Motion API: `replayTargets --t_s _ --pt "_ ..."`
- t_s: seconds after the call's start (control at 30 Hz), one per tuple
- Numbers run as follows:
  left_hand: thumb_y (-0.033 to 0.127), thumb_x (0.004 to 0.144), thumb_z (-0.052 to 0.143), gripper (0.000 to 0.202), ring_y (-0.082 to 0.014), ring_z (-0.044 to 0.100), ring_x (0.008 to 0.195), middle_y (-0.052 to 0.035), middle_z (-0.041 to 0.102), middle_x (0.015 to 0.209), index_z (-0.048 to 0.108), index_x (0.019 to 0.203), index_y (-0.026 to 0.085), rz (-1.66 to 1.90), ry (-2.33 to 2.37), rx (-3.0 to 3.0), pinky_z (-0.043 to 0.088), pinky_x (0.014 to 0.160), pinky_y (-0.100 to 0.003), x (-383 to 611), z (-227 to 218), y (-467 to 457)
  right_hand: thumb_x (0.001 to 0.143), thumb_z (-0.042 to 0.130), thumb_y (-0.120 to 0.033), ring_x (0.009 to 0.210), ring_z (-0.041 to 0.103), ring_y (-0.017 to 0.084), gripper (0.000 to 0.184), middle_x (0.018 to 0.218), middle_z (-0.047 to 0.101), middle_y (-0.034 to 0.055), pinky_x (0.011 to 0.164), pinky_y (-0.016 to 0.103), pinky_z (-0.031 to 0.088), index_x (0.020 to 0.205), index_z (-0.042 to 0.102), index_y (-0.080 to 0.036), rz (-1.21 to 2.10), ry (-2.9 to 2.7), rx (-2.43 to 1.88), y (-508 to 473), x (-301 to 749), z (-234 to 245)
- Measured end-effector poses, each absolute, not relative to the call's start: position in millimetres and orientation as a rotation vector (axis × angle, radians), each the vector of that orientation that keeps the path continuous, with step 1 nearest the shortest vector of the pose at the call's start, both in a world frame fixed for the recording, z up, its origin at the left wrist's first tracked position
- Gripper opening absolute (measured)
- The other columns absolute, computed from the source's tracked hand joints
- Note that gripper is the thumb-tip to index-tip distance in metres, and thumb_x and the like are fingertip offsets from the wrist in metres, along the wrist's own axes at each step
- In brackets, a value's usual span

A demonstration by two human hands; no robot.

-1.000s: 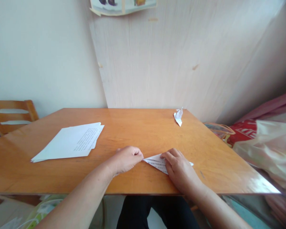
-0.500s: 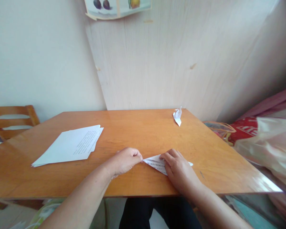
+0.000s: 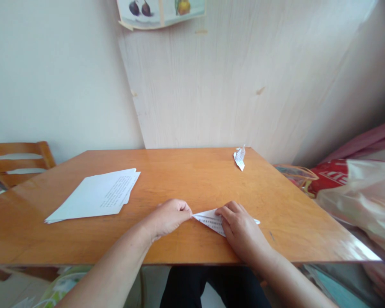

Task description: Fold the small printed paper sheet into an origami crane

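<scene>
The folded paper (image 3: 209, 220) lies on the table (image 3: 192, 179) near its front edge, between the person's two hands, its narrow point directed left and its printed lines facing up. The left hand (image 3: 173, 219) has its thumb and forefinger pressed together on that point; the remaining fingers are curled inward. The right hand (image 3: 240, 226) lies palm down across the right part of the paper, its fingers bent, close together and in contact with the upper face; its thumb rests near the printed area. How firmly the right fingers press cannot be told. A small white tip shows past the right hand's far side; the middle of the paper is hidden beneath that hand. A stack of printed sheets (image 3: 96, 196) lies well apart to the left, and a folded paper figure (image 3: 239, 158) is located near the table's back right corner.
</scene>
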State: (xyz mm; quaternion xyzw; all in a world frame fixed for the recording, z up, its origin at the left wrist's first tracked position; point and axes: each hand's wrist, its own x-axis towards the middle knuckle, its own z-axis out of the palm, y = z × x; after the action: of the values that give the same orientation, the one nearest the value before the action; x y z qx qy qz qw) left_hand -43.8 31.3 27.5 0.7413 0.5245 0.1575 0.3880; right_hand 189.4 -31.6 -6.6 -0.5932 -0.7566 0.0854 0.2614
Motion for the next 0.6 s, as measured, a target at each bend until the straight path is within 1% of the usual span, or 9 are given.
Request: replayTargets --t_s 0.17,0.33,0.5,0.6 --pt "0.045 0.077 0.055 0.029 -0.0194 0.055 0.072 -0.0015 0.064 0.073 0.068 0.079 0.018 0.369 1.365 1.900 0.038 0.065 -0.028 -42.9 28.5 32.2 0.092 0.049 -0.008 0.096 0.056 0.022 0.027 0.100 0.061 0.0079 0.086 0.032 0.044 0.105 0.069 -0.021 0.224 -2.044 -1.591 -31.5 190.1 -6.9" --pt "0.043 0.077 0.052 0.028 -0.0212 0.057 0.075 -0.0030 0.066 0.074 0.066 0.074 0.019 0.321 1.395 1.902 0.040 0.066 -0.028 -40.8 31.7 34.3 0.091 0.050 -0.008 0.097 0.057 0.022 0.029 0.101 0.061 0.0080 0.086 0.032 0.044 0.107 0.070 -0.022 0.225 -2.053 -1.584 -31.4 190.5 -7.2" --pt "0.048 0.080 0.051 0.034 -0.0218 0.058 0.076 -0.0028 0.066 0.074 0.067 0.076 0.019 0.323 1.394 1.924 0.040 0.067 -0.028 -39.4 32.4 33.2 0.093 0.049 -0.008 0.096 0.057 0.022 0.028 0.100 0.062 0.0084 0.087 0.032 0.044 0.106 0.070 -0.021 0.234 -2.047 -1.600 -31.8 189.3 -6.0" --pt "0.049 0.079 0.053 0.033 -0.0214 0.058 0.075 -0.0022 0.066 0.073 0.069 0.079 0.019 0.317 1.391 1.946 0.040 0.067 -0.028 -40.3 32.2 31.6 0.093 0.049 -0.008 0.097 0.057 0.022 0.027 0.099 0.062 0.0084 0.087 0.032 0.044 0.105 0.070 -0.020 0.231 -2.046 -1.615 -32.4 188.2 -4.9"
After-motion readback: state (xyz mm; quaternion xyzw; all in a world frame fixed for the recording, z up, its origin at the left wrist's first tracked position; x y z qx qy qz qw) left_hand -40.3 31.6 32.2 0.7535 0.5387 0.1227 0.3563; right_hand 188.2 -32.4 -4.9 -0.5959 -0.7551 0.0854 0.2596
